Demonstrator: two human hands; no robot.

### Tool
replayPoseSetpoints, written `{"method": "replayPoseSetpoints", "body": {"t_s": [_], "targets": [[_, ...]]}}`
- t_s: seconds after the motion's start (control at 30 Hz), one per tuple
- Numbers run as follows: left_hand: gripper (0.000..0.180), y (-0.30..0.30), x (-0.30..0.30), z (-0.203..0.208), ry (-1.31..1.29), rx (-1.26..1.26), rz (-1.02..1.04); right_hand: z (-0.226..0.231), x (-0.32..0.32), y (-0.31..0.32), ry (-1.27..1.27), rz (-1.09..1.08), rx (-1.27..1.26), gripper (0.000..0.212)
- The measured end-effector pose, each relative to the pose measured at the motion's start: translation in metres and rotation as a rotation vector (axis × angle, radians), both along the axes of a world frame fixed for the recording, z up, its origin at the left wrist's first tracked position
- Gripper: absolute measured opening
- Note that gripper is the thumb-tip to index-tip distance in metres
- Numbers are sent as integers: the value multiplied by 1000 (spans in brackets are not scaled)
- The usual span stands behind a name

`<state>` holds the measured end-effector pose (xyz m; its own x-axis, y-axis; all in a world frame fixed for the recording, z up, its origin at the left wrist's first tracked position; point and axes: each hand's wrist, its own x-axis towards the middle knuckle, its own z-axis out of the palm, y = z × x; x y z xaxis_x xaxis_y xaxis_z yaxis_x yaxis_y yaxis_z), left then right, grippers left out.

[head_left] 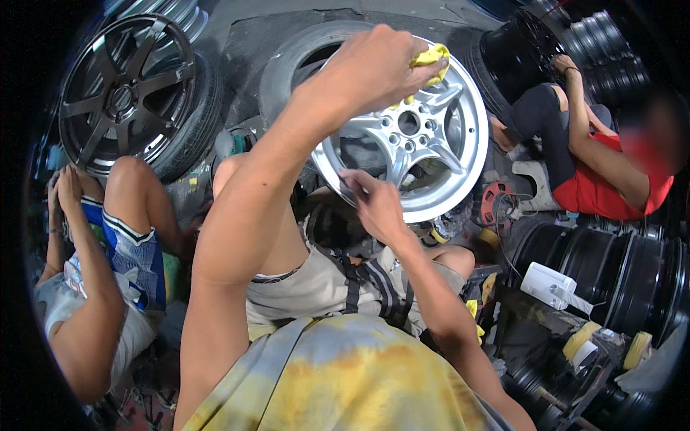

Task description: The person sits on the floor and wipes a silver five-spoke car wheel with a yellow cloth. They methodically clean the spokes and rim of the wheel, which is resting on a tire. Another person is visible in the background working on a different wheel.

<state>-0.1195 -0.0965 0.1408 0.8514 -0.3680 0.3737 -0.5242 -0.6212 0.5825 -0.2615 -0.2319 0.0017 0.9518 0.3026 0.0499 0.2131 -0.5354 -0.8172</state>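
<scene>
A silver wheel rim (476, 133) with several spokes and a ring of bolt holes stands tilted in front of me. My left hand (384, 68) reaches across its upper part, closed on a yellow cloth (433, 65) that lies against the far edge of the rim. At the rim's near left edge is my right hand (377, 205), its fingers curled over the lip; some fingertips are hidden. Behind the rim lies a tyre (277, 82), partly covered by my left arm.
At the left, a dark spoked wheel (122, 100) leans on a tyre (198, 122), with a seated person (108, 287) nearby. Another person in red (611, 179) sits at the right beside a black rim (517, 54). Black rims (611, 276), a white box-shaped device (550, 285) and a red tool (496, 203) are also there.
</scene>
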Motion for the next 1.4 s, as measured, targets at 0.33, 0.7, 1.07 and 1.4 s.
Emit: {"method": "replayPoseSetpoints", "body": {"t_s": [0.33,0.7,1.07,1.4], "targets": [[35,-4,-8,-27,415,378,-146,10,-13,-168,-123,153,-795,25],[29,-28,-58,-129,646,951,-434,-12,22,-152,-15,162,-868,15],[33,-43,-56,-115,767,847,-617,4,0,-136,5,203,-600,17],[39,-56,-85,-96,797,569,-576,-2,2,-153,-37,156,-628,23]]}}
